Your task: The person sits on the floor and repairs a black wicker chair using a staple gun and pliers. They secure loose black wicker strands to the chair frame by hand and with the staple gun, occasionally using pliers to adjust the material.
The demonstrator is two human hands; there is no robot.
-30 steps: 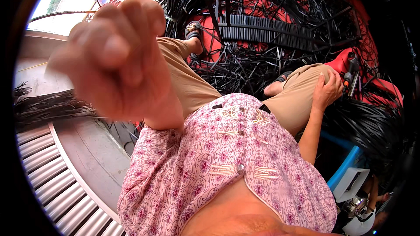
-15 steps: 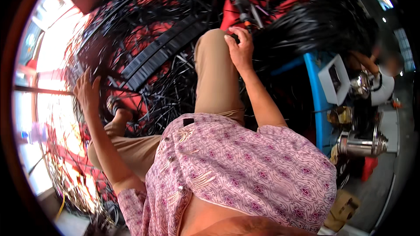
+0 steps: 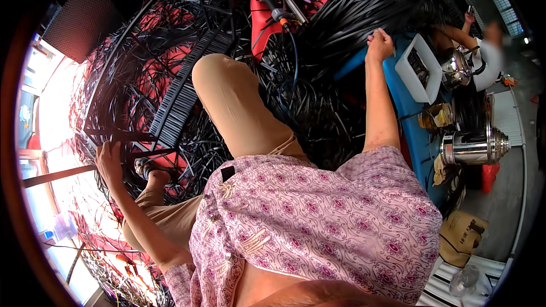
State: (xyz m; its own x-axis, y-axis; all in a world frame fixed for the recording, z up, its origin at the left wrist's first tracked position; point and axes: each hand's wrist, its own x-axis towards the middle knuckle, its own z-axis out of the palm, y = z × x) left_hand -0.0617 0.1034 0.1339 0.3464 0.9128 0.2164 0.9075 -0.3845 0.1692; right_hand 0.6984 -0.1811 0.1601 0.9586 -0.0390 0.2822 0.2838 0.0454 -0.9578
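My left hand (image 3: pixel 109 166) is at the left, beside the dark frame bar (image 3: pixel 62 175). Its fingers are apart and slightly bent, with no visible grip. At the upper right, my right hand (image 3: pixel 380 45) is closed next to a large bundle of black strips (image 3: pixel 355 8); whatever its fingers may hold cannot be made out. Between my hands, past my raised knee, lies a black frame with a partly woven panel of dark strips (image 3: pixel 185 92). Beyond the knee, a grey and black power tool (image 3: pixel 273 4) with an orange collar and a cable rests on red material.
Loose black strips (image 3: pixel 222 142) are tangled over the red floor covering. At the right, a blue bench (image 3: pixel 406 91) carries a white plastic bin (image 3: pixel 420 68). Beside it are a metal kettle (image 3: pixel 456 68), a steel flask (image 3: pixel 469 145) and a brown bag (image 3: pixel 462 236). Another person sits beyond.
My right hand has swung right from near my knee to the blue bench, and its fingers have closed. My left hand has lowered toward the frame bar. The view has shifted right.
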